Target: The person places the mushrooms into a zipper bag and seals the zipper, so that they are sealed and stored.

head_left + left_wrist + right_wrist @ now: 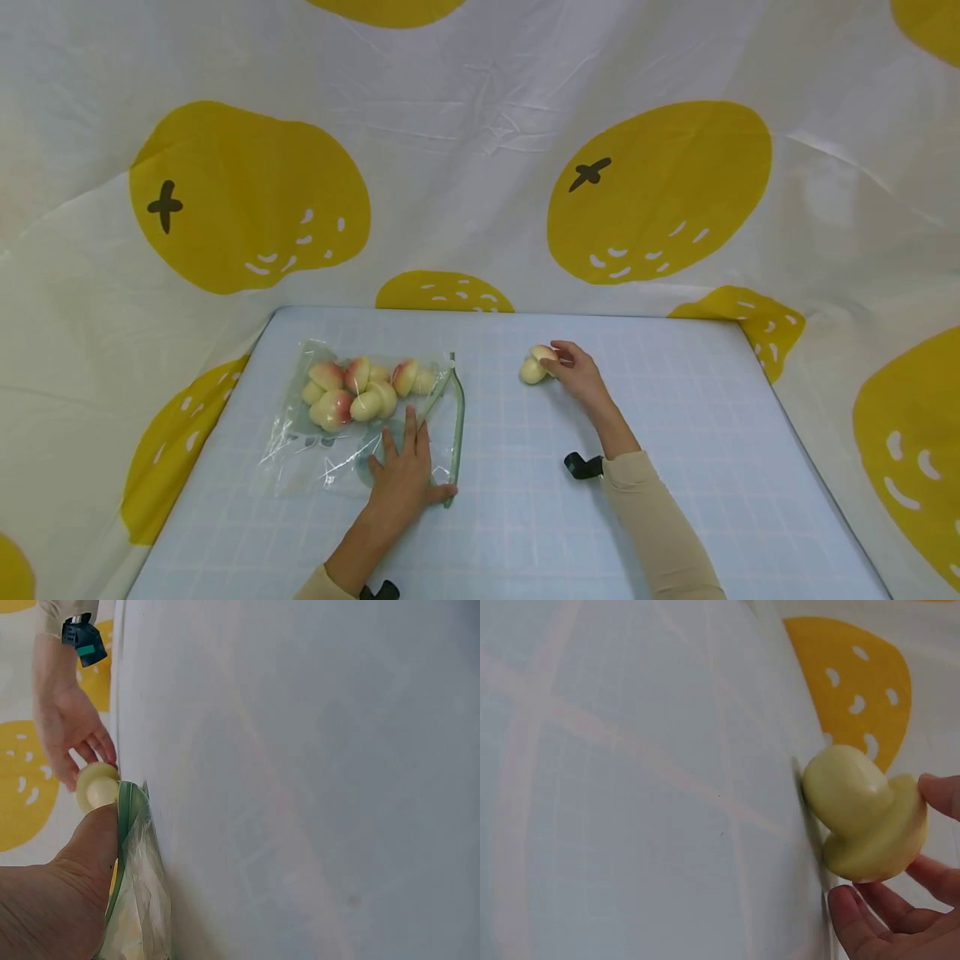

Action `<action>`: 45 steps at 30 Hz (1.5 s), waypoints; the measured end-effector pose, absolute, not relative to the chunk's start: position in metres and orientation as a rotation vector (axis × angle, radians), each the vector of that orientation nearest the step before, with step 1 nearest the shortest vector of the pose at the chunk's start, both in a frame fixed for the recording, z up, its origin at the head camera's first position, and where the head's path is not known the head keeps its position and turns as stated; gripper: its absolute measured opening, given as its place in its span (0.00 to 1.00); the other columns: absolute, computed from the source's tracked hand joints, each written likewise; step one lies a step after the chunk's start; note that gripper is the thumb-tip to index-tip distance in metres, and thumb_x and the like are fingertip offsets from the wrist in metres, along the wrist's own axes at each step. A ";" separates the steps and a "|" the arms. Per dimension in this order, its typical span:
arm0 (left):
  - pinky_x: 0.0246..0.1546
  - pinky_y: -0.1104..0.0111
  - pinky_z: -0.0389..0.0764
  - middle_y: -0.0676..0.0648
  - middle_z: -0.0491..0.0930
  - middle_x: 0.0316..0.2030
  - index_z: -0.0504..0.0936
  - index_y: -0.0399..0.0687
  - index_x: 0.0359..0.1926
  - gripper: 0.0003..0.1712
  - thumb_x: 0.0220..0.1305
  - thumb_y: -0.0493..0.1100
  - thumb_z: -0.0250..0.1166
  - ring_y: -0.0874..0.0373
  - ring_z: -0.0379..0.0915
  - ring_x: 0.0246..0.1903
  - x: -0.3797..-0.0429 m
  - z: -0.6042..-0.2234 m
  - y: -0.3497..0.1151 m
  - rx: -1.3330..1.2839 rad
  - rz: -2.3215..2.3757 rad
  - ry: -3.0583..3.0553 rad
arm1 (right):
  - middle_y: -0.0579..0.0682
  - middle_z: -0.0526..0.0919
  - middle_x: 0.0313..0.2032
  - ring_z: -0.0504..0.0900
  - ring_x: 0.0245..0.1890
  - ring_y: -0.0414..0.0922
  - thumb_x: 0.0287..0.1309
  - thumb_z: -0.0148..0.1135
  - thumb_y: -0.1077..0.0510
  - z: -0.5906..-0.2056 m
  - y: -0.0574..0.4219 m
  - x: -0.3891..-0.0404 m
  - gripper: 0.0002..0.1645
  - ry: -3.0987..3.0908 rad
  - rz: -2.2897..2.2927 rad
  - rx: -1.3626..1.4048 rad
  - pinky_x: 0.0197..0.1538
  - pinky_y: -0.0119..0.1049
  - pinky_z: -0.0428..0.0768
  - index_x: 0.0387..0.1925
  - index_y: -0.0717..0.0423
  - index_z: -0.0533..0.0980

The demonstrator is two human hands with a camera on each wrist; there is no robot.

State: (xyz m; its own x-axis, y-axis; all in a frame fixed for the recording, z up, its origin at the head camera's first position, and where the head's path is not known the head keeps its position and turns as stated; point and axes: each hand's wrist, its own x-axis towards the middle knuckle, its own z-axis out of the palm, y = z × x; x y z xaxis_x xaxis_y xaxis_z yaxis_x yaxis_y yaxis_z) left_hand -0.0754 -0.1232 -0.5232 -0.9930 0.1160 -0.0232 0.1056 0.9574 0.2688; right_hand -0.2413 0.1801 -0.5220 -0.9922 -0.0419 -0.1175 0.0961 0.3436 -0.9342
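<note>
A clear zip bag [288, 454] with a green zip edge [459, 417] lies on the table, holding several toy mushrooms [327, 410] with cream stems and cream-to-red caps. My left hand [405, 479] rests on the bag's open side, fingers spread, the thumb lying across the green zip edge. In the left wrist view the thumb [88, 844] touches that edge. To the right of the bag, my right hand [581, 377] holds another toy mushroom [533, 370] by its cap between thumb and fingers. The right wrist view shows this mushroom's pale stem [845, 787] pointing away from the fingers.
The table [517, 533] has a pale blue checked cover. Behind and beside it hangs a white cloth [465, 183] with large yellow fruit prints. A black wrist camera [582, 466] sticks out from the right sleeve [660, 525].
</note>
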 end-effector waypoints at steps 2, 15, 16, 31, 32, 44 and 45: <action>0.44 0.23 0.65 0.31 0.45 0.76 0.61 0.29 0.71 0.69 0.37 0.67 0.80 0.16 0.53 0.63 -0.075 -0.523 -0.123 0.177 0.416 3.073 | 0.65 0.75 0.60 0.75 0.60 0.58 0.65 0.66 0.54 -0.522 0.180 -0.241 0.33 2.459 -1.735 0.056 0.57 0.44 0.75 0.66 0.62 0.70; 0.43 0.23 0.65 0.31 0.45 0.76 0.62 0.29 0.70 0.68 0.38 0.67 0.80 0.16 0.54 0.62 -0.074 -0.523 -0.123 0.193 0.406 3.089 | 0.65 0.75 0.58 0.77 0.54 0.53 0.65 0.65 0.57 -0.519 0.178 -0.237 0.31 2.325 -1.833 0.101 0.51 0.41 0.79 0.65 0.65 0.69; 0.43 0.23 0.65 0.31 0.45 0.76 0.62 0.29 0.70 0.68 0.38 0.67 0.80 0.16 0.54 0.62 -0.074 -0.523 -0.123 0.194 0.408 3.089 | 0.65 0.75 0.59 0.77 0.54 0.53 0.65 0.65 0.57 -0.519 0.178 -0.237 0.31 2.316 -1.839 0.113 0.51 0.41 0.79 0.66 0.65 0.69; 0.44 0.23 0.65 0.31 0.45 0.76 0.62 0.29 0.70 0.68 0.38 0.67 0.80 0.16 0.54 0.62 -0.074 -0.522 -0.122 0.198 0.426 3.077 | 0.64 0.75 0.58 0.77 0.52 0.52 0.64 0.66 0.58 -0.518 0.168 -0.228 0.31 2.242 -1.948 0.204 0.48 0.37 0.81 0.65 0.64 0.70; 0.44 0.23 0.65 0.31 0.45 0.76 0.62 0.29 0.70 0.68 0.38 0.67 0.80 0.16 0.54 0.62 -0.075 -0.522 -0.122 0.199 0.425 3.076 | 0.64 0.75 0.57 0.77 0.52 0.52 0.64 0.66 0.57 -0.517 0.166 -0.226 0.31 2.233 -1.955 0.200 0.49 0.37 0.81 0.65 0.64 0.70; 0.45 0.23 0.64 0.31 0.44 0.76 0.61 0.30 0.71 0.68 0.39 0.67 0.80 0.16 0.53 0.63 -0.075 -0.522 -0.122 0.181 0.411 3.061 | 0.62 0.79 0.54 0.79 0.50 0.51 0.63 0.69 0.57 -0.518 0.122 -0.195 0.32 2.239 -1.991 -0.006 0.49 0.40 0.82 0.65 0.63 0.71; 0.45 0.23 0.64 0.31 0.44 0.76 0.61 0.30 0.71 0.68 0.39 0.67 0.80 0.16 0.53 0.63 -0.075 -0.522 -0.122 0.178 0.413 3.059 | 0.61 0.79 0.53 0.80 0.50 0.51 0.62 0.69 0.58 -0.518 0.118 -0.193 0.32 2.239 -1.991 -0.013 0.48 0.40 0.82 0.65 0.63 0.72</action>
